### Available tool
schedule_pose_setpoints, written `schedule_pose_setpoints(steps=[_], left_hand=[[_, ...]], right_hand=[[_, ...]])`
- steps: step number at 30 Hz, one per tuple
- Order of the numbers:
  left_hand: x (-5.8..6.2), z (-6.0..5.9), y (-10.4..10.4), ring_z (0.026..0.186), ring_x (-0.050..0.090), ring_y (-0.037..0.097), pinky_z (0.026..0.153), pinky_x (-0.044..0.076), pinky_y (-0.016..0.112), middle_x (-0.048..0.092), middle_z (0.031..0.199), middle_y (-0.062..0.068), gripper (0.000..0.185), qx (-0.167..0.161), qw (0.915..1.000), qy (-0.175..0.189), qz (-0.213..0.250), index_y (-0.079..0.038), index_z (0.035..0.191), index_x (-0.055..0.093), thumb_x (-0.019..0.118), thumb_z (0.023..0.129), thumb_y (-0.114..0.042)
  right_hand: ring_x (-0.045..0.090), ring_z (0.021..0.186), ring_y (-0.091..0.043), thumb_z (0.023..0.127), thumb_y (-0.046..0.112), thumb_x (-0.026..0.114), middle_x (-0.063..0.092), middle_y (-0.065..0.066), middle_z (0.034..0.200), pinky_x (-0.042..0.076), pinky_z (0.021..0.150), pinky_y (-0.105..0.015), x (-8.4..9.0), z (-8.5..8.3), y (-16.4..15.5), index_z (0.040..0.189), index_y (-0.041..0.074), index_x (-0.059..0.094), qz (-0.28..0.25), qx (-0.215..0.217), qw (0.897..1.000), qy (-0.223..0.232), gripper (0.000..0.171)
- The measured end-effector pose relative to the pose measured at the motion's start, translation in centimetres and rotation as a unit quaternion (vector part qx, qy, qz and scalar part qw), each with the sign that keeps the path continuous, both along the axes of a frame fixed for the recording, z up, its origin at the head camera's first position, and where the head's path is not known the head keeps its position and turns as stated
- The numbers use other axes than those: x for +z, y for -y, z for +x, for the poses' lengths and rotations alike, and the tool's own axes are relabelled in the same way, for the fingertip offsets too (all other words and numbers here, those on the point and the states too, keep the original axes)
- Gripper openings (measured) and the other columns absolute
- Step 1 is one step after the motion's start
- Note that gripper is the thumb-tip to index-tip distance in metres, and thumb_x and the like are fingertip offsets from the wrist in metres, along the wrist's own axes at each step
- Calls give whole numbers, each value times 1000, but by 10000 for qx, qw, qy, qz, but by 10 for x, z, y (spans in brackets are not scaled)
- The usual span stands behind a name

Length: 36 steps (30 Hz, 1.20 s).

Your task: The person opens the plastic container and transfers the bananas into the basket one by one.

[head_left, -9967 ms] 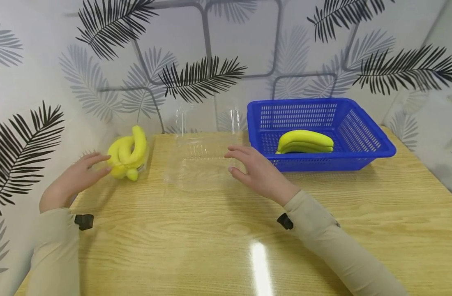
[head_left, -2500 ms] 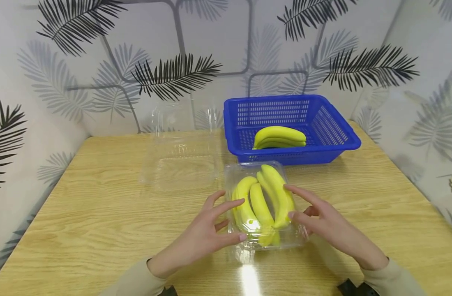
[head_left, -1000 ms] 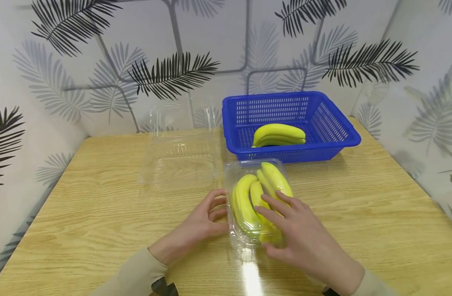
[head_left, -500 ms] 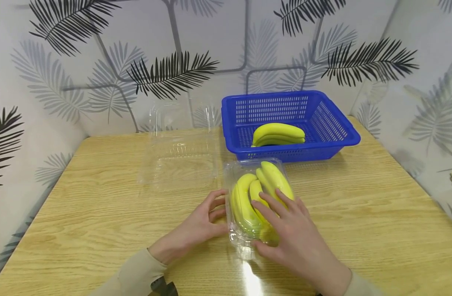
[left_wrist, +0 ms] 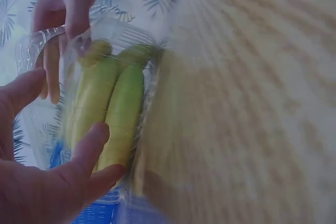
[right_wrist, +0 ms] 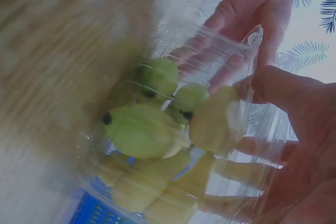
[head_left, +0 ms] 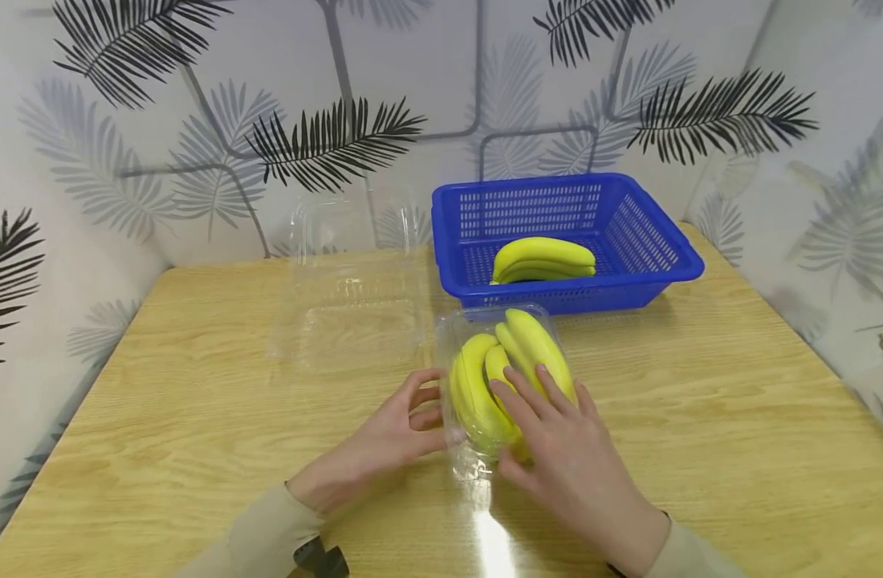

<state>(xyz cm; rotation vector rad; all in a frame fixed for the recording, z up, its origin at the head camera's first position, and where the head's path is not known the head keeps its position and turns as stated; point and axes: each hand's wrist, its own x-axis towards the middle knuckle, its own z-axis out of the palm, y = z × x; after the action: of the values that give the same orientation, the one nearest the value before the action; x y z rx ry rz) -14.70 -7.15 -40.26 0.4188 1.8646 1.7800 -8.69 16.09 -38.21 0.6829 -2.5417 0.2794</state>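
A clear plastic box point(head_left: 485, 325) with its lid over a bunch of yellow bananas point(head_left: 478, 381) lies at the middle of the wooden table. My left hand point(head_left: 430, 405) grips its left side, fingers curled against the wall; the left wrist view shows a finger of that hand point(left_wrist: 97, 137) on the plastic over the bananas point(left_wrist: 123, 108). My right hand point(head_left: 528, 425) lies on the lid, fingers along the top and thumb at the near end. In the right wrist view that thumb point(right_wrist: 273, 93) and the fingers pinch the box around the bananas point(right_wrist: 142, 129).
A blue basket point(head_left: 557, 183) holding another bunch of bananas point(head_left: 543, 257) stands just behind the box. A second clear box point(head_left: 355, 321), open and empty, sits at the back left. Patterned walls close in the table point(head_left: 701, 417) at the back and sides.
My right hand has slid further up along the lid and the box has shifted a little away from me. The left hand stays on the box's left side.
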Motion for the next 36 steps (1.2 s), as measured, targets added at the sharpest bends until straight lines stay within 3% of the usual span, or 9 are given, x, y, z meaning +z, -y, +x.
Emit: schedule_pose_setpoints(steps=[9,16,21,23,29,36], left_hand=[[3,1,1,139,36,33,105,42,45,28,154,14,81,-152,9997,21,172,-21,153,24,70,88,-4],[5,2,-1,133,42,41,102,45,45,24,155,18,82,-41,9998,138,119,-22,152,26,72,87,-3],[5,2,2,132,43,42,100,47,44,27,154,20,82,115,9997,185,123,-17,152,26,71,85,0],[5,2,4,133,42,40,100,47,44,29,153,19,83,139,9997,171,83,-17,152,27,72,84,0],[6,2,3,133,43,37,100,47,44,29,153,18,85,95,9998,194,51,-19,152,27,73,83,-2],[8,2,3,132,43,36,99,48,42,28,154,18,83,65,9993,332,131,-17,152,27,72,84,1]], right_hand=[[48,128,-42,98,43,52,49,-9,146,38,97,-70,0,2,-6,147,13,46,-489,9,9987,157,58],[46,131,-38,96,29,60,48,-6,147,36,102,-66,7,3,-15,149,15,43,-1221,146,9903,651,58],[51,128,-32,92,19,66,52,-6,143,44,101,-53,11,6,-22,146,17,48,-1769,220,9826,514,58],[50,129,-30,90,21,68,51,-6,144,44,102,-51,10,6,-23,147,18,47,-1719,214,9839,441,61],[40,137,-31,89,34,66,44,-4,151,28,112,-54,6,8,-24,149,15,43,-1311,221,9907,282,67],[45,131,-26,87,31,63,44,-4,149,44,102,-46,19,15,-27,149,15,42,-1507,229,9883,60,67]])
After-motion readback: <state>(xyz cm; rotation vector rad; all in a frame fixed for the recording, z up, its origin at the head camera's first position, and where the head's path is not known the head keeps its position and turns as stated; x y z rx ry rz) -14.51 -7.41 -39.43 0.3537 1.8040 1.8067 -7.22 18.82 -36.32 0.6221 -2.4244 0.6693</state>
